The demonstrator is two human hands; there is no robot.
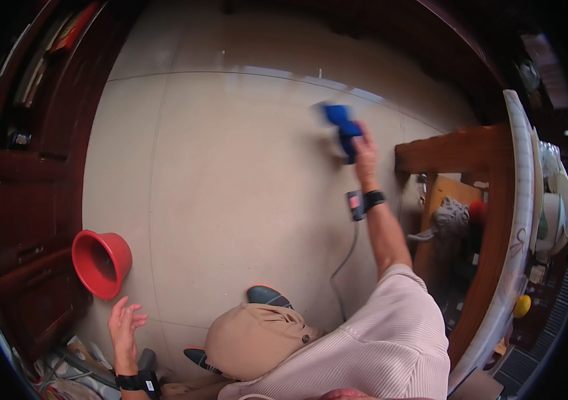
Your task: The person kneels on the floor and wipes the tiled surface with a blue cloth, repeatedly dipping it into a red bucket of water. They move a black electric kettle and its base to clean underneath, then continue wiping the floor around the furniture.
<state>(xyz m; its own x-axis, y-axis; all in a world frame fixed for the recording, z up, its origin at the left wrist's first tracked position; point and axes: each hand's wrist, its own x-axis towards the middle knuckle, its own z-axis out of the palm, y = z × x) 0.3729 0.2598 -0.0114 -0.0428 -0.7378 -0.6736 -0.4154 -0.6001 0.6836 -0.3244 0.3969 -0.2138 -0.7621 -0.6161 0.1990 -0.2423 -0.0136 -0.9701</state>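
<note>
My right hand [365, 147] is closed around a blue item [340, 120], perhaps cloth, blurred by motion, held out over the tiled floor. A black band with a small boxed device [356, 205] and a cable is at that wrist. At the lower left, my left hand [126, 320] is raised with fingers apart and nothing in it, just below a red plastic basin [124, 255]. The basin is tilted, its mouth facing left, near the dark wooden cabinet. A black band is on my left wrist too.
A dark red wooden cabinet [29, 200] lines the left side. On the right is a wooden table frame [453, 150] with a light cover [518, 200]; a grey mop head [451, 215] is beneath it. Cables and bags lie at the lower left. My shoes [270, 296] are on the floor.
</note>
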